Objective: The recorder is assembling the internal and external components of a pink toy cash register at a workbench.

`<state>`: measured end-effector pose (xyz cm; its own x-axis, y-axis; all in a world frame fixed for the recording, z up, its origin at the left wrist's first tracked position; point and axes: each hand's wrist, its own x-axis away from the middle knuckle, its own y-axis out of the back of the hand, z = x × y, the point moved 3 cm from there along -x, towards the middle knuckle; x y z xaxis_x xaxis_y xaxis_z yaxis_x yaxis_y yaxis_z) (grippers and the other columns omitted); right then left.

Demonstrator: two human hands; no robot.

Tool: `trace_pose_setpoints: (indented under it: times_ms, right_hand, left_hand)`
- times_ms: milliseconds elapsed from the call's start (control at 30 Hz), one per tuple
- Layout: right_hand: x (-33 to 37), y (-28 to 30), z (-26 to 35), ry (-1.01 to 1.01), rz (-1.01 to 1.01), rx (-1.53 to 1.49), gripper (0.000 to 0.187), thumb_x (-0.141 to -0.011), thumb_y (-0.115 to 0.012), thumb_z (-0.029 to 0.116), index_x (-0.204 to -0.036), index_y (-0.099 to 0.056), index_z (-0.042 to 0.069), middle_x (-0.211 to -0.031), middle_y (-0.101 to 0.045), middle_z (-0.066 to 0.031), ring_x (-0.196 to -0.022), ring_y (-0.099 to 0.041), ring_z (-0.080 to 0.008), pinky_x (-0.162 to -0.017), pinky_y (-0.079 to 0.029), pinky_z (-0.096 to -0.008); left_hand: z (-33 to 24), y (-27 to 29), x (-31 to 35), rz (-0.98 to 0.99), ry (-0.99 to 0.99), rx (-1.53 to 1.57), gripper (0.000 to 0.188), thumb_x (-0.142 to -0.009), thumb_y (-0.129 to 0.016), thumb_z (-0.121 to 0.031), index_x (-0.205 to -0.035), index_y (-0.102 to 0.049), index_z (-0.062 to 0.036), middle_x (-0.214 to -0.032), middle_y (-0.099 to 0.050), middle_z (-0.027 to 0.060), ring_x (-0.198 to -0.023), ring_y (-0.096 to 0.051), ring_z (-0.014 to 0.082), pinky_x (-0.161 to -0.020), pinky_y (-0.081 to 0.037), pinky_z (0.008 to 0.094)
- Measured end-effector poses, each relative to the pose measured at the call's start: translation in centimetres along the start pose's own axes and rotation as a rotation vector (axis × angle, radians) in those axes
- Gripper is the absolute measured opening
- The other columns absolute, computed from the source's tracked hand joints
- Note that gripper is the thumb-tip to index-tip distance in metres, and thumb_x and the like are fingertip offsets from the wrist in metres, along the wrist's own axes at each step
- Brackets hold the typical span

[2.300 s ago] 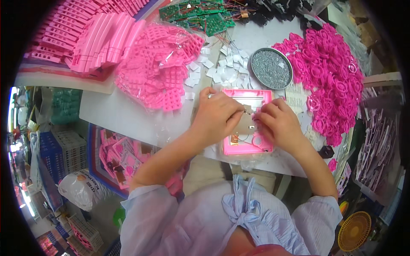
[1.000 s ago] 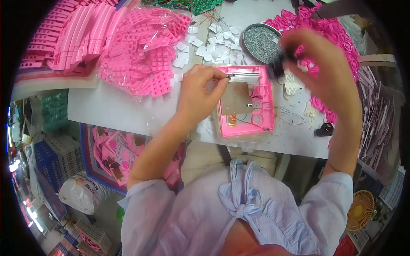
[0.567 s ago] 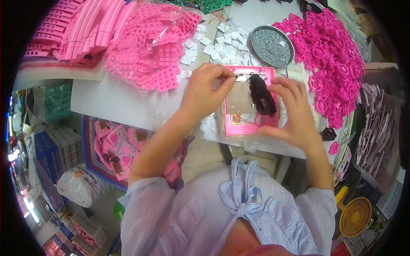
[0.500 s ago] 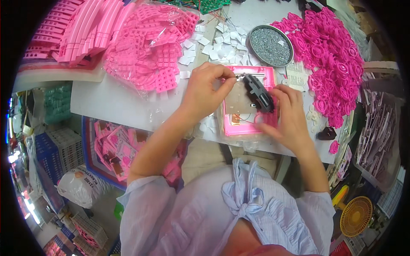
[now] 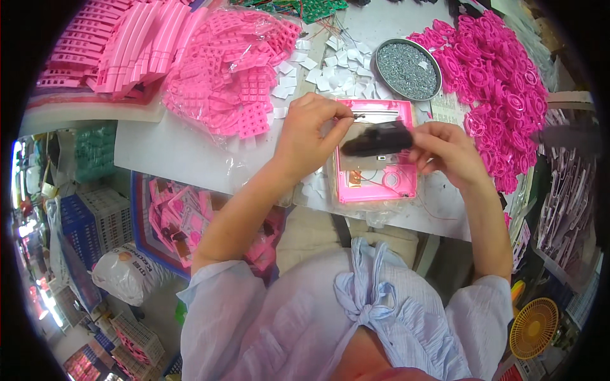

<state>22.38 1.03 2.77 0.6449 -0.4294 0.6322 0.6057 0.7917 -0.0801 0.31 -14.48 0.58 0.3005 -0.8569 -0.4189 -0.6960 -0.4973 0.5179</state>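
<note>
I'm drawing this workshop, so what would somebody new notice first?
Probably the big heap of bright pink pieces on the right. Next, the silvery bits in a round dish beside it. Then the blurred black part in the right hand, above the open pink case.

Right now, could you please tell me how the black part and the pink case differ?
The black part is dark and blurred, whereas the pink case is bright and clear. The black part is held in the right hand; the pink case lies flat beneath it. The black part is smaller and narrower than the pink case.
</note>
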Motion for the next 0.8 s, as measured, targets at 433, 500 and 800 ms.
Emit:
trace_pose_setpoints:
  times_ms: [433, 500, 800]
  right_hand:
    - [-1.2, -5.1, 2.4, 1.140, 0.055, 1.133, 0.051, -0.071, -0.083, 0.014, -0.117, -0.062, 0.003, -0.108, -0.064, -0.0139, -0.099, -0.061, -0.0337, -0.084, -0.052, -0.0422]
    - [-1.0, -5.4, 2.7, 1.095, 0.070, 1.130, 0.051, -0.071, -0.083, 0.012, -0.116, -0.062, 0.001, -0.106, -0.064, -0.0148, -0.097, -0.061, -0.0341, -0.082, -0.053, -0.0426]
    - [-0.8, -6.5, 2.7, 1.108, 0.089, 1.186, 0.043, -0.074, -0.078, 0.009, -0.114, -0.063, 0.006, -0.110, -0.062, -0.0112, -0.100, -0.058, -0.0336, -0.084, -0.052, -0.0419]
  left_hand:
    - [-1.1, 1.6, -1.4, 0.226, -0.256, -0.186, 0.010, -0.081, -0.075, -0.013, -0.090, -0.069, -0.0103, -0.088, -0.067, 0.0027, -0.090, -0.061, 0.0248, -0.086, -0.043, 0.0389]
    - [-1.5, 1.9, -1.7, 0.288, -0.289, -0.236, 0.012, -0.081, -0.075, -0.014, -0.089, -0.067, -0.0100, -0.089, -0.065, 0.0025, -0.090, -0.060, 0.0247, -0.084, -0.044, 0.0393]
    - [-3.4, 1.6, -2.3, 0.491, -0.431, -0.462, 0.012, -0.080, -0.072, -0.014, -0.090, -0.068, -0.0076, -0.089, -0.066, 0.0052, -0.087, -0.061, 0.0238, -0.074, -0.049, 0.0381]
